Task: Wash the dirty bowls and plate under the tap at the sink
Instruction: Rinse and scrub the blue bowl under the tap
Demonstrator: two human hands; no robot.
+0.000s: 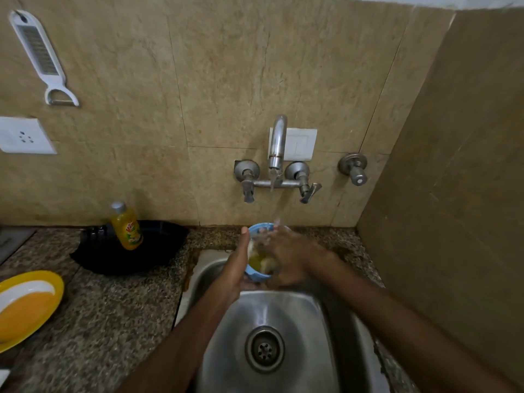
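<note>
A small blue bowl (256, 275) with yellowish residue inside is tilted under the running tap (276, 143), above the back of the steel sink (297, 313). My left hand (236, 265) grips the bowl from its left side and underneath, thumb up along the rim. My right hand (286, 251) reaches into the bowl with its fingers against the inner wall, blurred by water. A yellow plate (42, 304) with white patches lies on the counter at the far left.
A yellow dish-soap bottle (126, 226) stands in a black tray (153, 251) on the granite counter (113, 307) left of the sink. Tap handles (307, 191) jut from the tiled wall. A side wall (453, 194) closes in on the right.
</note>
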